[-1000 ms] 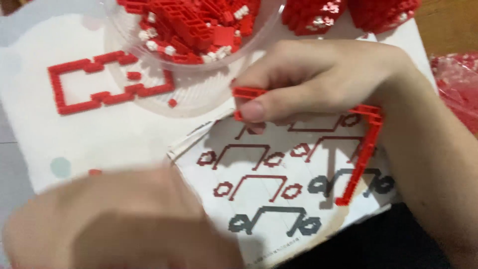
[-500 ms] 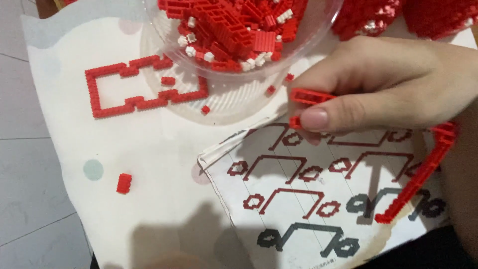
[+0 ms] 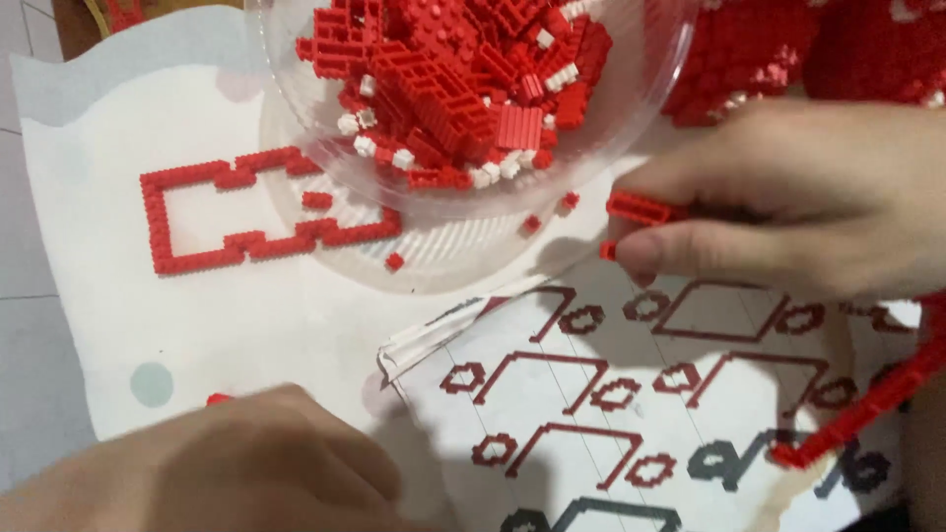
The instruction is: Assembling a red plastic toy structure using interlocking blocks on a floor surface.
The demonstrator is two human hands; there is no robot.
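My right hand [image 3: 798, 202] pinches the end of a long thin red brick strip [image 3: 642, 208] between thumb and fingers, above a printed pattern sheet [image 3: 631, 394]. The same red strip reappears at the right edge as a slanted run [image 3: 867, 404] over the sheet. My left hand [image 3: 227, 463] is blurred at the bottom left, its fingers curled over the white cloth [image 3: 118, 305], right by a small red brick [image 3: 217, 399]. Whether it holds that brick is hidden. A clear plastic bowl [image 3: 650, 79] full of small red and white bricks stands at the top.
A flat red brick outline [image 3: 197, 212] lies on the cloth left of the bowl, partly under its rim. Loose red bricks [image 3: 394, 261] lie near the bowl's base. More red brick heaps [image 3: 788, 49] sit at the top right. Grey floor tiles [image 3: 20, 246] show at the left.
My left hand, absent half a second ago, has come back in at the bottom left and covers the loose red brick there. The right hand keeps its pinch on the strip.
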